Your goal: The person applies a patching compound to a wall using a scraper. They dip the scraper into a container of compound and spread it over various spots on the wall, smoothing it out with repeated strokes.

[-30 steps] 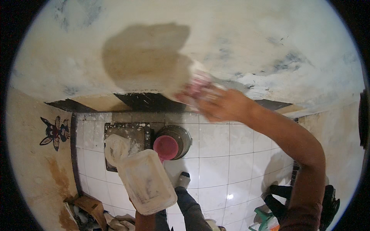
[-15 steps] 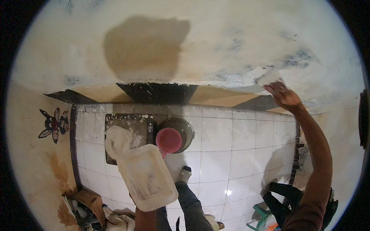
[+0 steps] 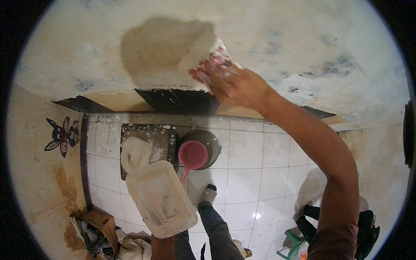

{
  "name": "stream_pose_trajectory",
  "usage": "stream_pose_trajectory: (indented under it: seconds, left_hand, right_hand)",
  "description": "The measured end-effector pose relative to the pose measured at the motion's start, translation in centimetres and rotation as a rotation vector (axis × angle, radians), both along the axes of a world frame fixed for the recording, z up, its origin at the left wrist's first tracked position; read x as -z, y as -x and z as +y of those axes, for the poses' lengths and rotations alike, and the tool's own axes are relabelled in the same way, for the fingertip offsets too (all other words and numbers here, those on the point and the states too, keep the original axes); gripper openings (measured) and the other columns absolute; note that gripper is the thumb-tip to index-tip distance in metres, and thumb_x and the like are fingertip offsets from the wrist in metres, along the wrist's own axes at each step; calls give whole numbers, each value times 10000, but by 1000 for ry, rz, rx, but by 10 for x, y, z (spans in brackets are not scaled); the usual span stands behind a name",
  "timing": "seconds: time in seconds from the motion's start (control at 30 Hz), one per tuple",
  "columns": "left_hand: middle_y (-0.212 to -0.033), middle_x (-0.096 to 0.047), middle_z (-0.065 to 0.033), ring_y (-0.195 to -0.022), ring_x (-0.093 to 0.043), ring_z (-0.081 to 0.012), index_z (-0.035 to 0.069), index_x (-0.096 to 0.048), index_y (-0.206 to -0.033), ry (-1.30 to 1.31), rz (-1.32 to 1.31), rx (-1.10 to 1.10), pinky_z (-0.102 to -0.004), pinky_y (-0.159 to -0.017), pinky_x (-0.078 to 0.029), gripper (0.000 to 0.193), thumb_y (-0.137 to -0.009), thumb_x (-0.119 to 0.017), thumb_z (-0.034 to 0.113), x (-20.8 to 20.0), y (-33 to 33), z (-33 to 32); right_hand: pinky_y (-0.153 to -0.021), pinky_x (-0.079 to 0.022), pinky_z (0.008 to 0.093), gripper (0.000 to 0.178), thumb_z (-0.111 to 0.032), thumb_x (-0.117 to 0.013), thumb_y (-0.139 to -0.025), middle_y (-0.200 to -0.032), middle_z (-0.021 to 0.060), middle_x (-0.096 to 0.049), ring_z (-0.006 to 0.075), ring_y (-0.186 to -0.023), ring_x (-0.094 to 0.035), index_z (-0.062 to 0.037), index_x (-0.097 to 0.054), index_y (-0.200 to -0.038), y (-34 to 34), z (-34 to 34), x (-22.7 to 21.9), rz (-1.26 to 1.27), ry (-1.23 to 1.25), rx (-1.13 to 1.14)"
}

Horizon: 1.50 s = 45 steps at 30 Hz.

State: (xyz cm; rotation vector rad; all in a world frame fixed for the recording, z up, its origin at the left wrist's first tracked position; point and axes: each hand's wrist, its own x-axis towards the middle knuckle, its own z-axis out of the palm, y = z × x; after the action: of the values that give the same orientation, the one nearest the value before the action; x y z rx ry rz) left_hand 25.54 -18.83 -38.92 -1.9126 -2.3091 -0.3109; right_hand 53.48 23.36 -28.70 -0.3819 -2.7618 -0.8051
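My right hand point(image 3: 236, 84) is closed on a wide putty knife point(image 3: 207, 55), its red part smeared with white filler. The knife's pale blade is blurred and lies against or very close to the wall point(image 3: 277, 39), at the edge of a dark shadow. A shallow, off-white plastic tray point(image 3: 162, 199) with filler streaks inside is held up at lower centre. Below it my left forearm point(image 3: 163, 249) comes in. The tray hides my left hand, which supports it from underneath.
A pink dipper point(image 3: 193, 155) rests on a dark bucket point(image 3: 212, 149) by the wall. Beside it are a spattered dark board point(image 3: 162, 145) and a whitish bag point(image 3: 136, 151). A cardboard box point(image 3: 102, 225) stands lower left. Another person's legs point(image 3: 310, 214) and a green stool point(image 3: 294, 242) are lower right.
My right hand has swept the putty knife left along the wall, from the patchy area at right to the middle. The tray has barely shifted.
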Motion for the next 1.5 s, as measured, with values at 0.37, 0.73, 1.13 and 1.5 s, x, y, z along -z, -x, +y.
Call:
stream_pose_trajectory:
  seconds: [0.37, 0.73, 1.13, 1.5]
  left_hand:
    - [-1187, -535, -146, -1074, -524, -391, 86, -493, -1228, 15, 48, 81, -553, -894, -428, 620, -728, -643, 420, 1, 5, 3]
    - [-1170, -548, -149, -1062, -534, -390, 78, -508, -1214, -12, 129, 231, -549, -887, -434, 602, -727, -653, 400, 1, -13, 50]
    - [-1151, -563, -151, -1047, -545, -389, 70, -526, -1199, -22, 161, 344, -544, -880, -440, 582, -726, -665, 379, 6, 16, 70]
    - [-1134, -577, -154, -1035, -554, -389, 63, -542, -1185, 7, 260, 314, -540, -873, -445, 564, -724, -676, 359, 12, 120, 59]
  right_hand:
    - [-1006, -421, 408, 626, -166, -604, -778, -1302, 109, -453, 278, -1176, -489, -88, -386, -1360, -282, -24, -36, -474, -189, 289]
    - [-679, -492, 360, 176, -64, -634, -740, -819, 150, -628, 246, -719, -615, 14, -622, -897, -184, -89, 66, 614, 102, 920]
    - [-666, -447, 446, 190, -113, -584, -742, -734, 236, -590, 395, -693, -575, 68, -575, -800, -96, -26, 113, 1443, 359, 1060]
    - [-595, -399, 496, 173, -67, -557, -772, -819, 231, -561, 412, -708, -541, 39, -566, -909, 170, -90, 146, 1271, 671, 855]
